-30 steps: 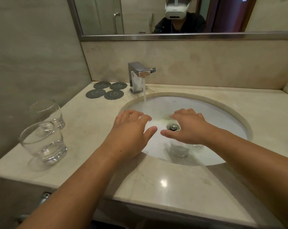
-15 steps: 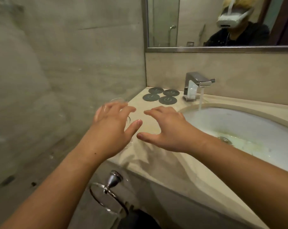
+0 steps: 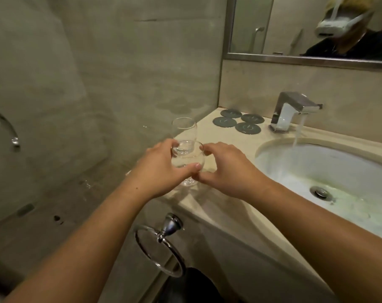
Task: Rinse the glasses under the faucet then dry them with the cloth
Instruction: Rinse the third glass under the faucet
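Two clear glasses stand at the left end of the marble counter (image 3: 227, 206). My left hand (image 3: 161, 169) grips the near glass (image 3: 189, 157), thumb across its front and fingers round its far side. My right hand (image 3: 227, 169) touches the same glass from the right, fingertips at its rim and thumb near its base. The far glass (image 3: 184, 127) stands free just behind. The chrome faucet (image 3: 293, 110) runs a stream of water into the white sink (image 3: 273, 154). No cloth is in view.
Several dark round coasters (image 3: 237, 122) lie left of the faucet. A chrome towel ring (image 3: 161, 248) hangs on the cabinet front below the counter edge. A tiled wall stands close on the left, with a mirror (image 3: 295, 27) above the backsplash.
Both hands left the sink, swung left over the counter and closed in on the near glass. My view turned left with them. Water keeps running.
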